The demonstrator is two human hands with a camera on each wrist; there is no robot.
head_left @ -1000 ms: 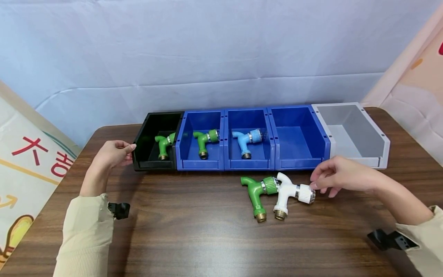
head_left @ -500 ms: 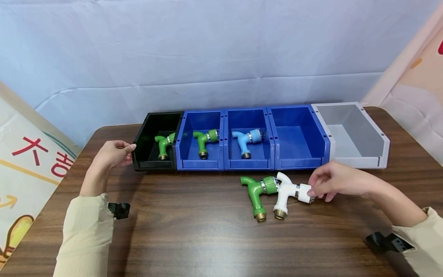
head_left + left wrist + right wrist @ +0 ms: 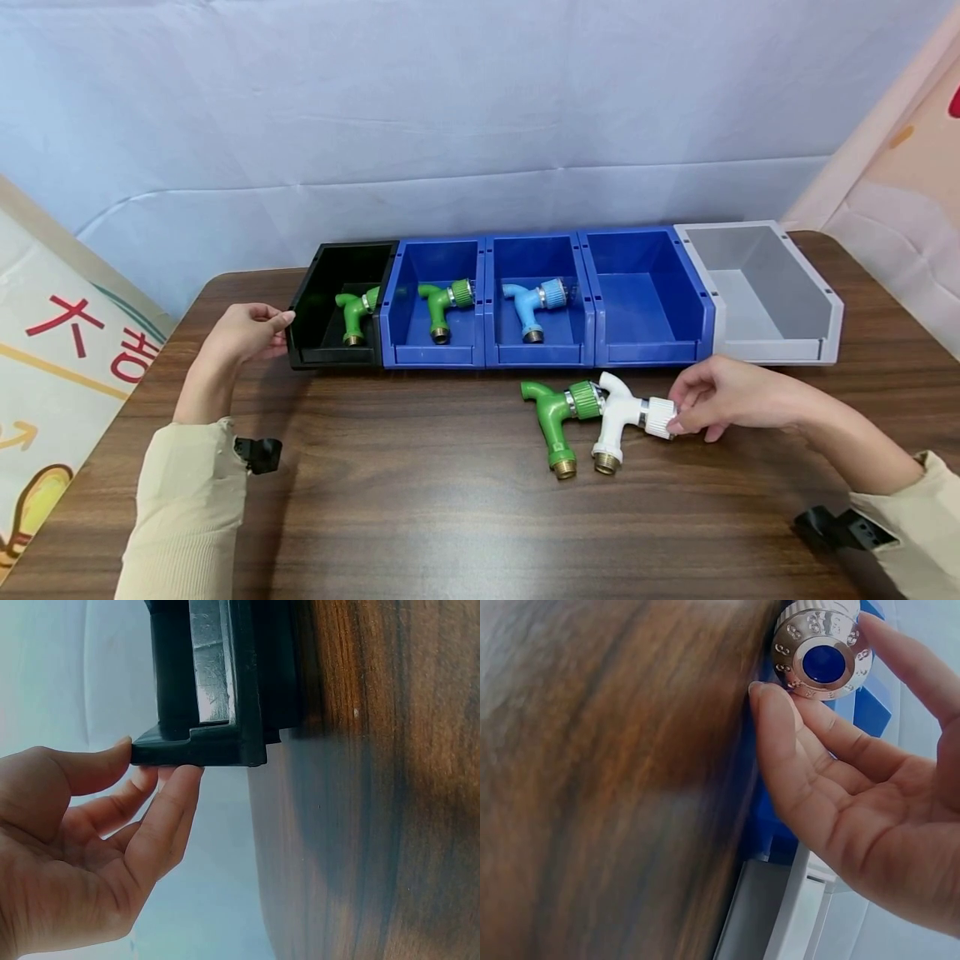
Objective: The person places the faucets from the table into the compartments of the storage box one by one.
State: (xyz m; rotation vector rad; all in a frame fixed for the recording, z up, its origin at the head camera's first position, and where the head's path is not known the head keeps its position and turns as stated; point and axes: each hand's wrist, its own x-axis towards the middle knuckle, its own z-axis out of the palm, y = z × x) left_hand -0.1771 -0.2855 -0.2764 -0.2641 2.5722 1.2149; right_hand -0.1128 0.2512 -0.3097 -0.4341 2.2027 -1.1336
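My left hand (image 3: 243, 337) holds the left side wall of the black bin (image 3: 303, 354). In the left wrist view the thumb is at the rim of the black bin (image 3: 199, 754) and the fingertips rest on its outer wall. My right hand (image 3: 738, 396) grips the knob end of a white tap (image 3: 617, 417) that lies on the table. In the right wrist view, thumb and fingers lie around the chrome knob (image 3: 787, 656) with its blue centre. Left of the white tap lies a green tap (image 3: 553, 421), its knob close against the white spout.
Three blue bins (image 3: 435, 358) and a grey bin (image 3: 776, 352) continue the row to the right of the black one. A green tap (image 3: 352, 317) is in the black bin, another green tap (image 3: 438, 310) in the first blue bin, a light blue tap (image 3: 528, 308) in the middle one.
My right hand has moved slightly left and down, and its fingers have closed onto the white tap's knob. My left hand stays at the black bin.
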